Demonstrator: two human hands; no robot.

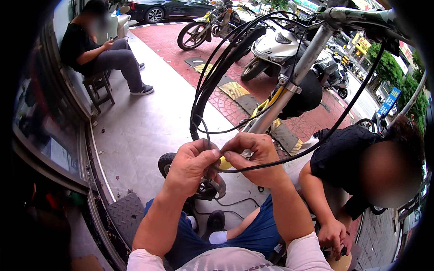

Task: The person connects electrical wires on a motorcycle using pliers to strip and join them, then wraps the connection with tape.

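Note:
My left hand (191,167) pinches a thin black cable (207,134) between thumb and fingers. My right hand (253,160) is beside it at the centre, thumb and index finger pinched close on the same cable, their tips partly hiding it. Above and behind my hands, a scooter's bare metal steering column (304,61) rises to handlebars (357,16), with a bundle of black cables (212,81) looping down from them and a yellow part (266,105) on the frame. A small black wheel (166,163) shows behind my left wrist.
At upper left a person (108,63) sits on a stool (97,90) holding a phone. At right a co-worker (330,167) leans in, hands low beside me. Parked motorbikes (208,29) and scooters (275,49) stand behind. A glass door (54,126) and ridged metal plate (126,214) are at left.

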